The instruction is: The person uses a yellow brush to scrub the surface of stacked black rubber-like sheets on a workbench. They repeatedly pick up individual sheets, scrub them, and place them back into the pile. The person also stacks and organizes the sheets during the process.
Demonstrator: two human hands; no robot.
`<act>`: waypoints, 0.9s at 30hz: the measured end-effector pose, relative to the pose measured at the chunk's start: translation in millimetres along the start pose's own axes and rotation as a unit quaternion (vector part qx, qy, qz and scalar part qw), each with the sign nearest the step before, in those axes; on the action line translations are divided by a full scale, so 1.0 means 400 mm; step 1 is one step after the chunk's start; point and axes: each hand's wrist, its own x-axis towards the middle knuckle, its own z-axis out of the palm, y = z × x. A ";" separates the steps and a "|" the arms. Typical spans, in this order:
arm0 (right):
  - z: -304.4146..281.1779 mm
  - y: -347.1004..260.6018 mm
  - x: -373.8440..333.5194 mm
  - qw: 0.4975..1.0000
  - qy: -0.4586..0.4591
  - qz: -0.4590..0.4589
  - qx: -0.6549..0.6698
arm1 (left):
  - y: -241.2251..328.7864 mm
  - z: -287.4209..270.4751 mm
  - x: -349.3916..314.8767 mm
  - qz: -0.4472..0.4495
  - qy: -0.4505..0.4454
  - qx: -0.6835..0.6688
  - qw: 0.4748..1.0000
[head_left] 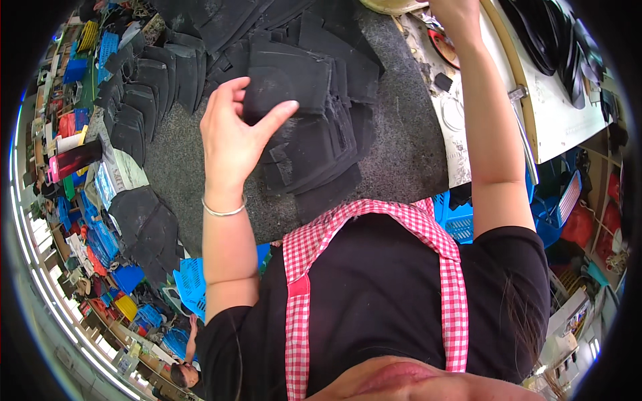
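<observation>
Head view only, so it all comes from that one look down. Left hand (234,137) is pinching the top black piece (287,83) by its left edge, thumb on the upper face and the other fingers curled at the edge. That piece sits on a fanned stack of black cut pieces (314,144) in the middle of the grey table (401,154), with more black stacks (144,100) off to the left. Right hand (455,10) is stretched up to the top edge near a beige dish (394,5) on the white board (562,113); it's cropped, so I can't tell if its fingers are spread or closed.

My guess on the material: thin, light, floppy sheet, probably foam or rubbery fabric, not fragile. The surface looks matte, so likely grippy and prone to dragging the next layer along. Best hold looks like a corner or free edge, peeling upward rather than sliding.
</observation>
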 end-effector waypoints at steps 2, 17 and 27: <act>0.017 0.011 -0.004 0.997 0.019 0.004 0.075 | 0.007 0.015 -0.023 -0.040 0.034 -0.052 0.997; 0.056 -0.052 -0.225 0.913 -0.256 0.160 0.274 | -0.002 0.040 -0.043 0.014 0.096 -0.091 0.991; 0.049 -0.049 -0.304 0.945 -0.284 -0.160 0.034 | 0.014 0.036 -0.037 -0.007 0.053 0.004 0.999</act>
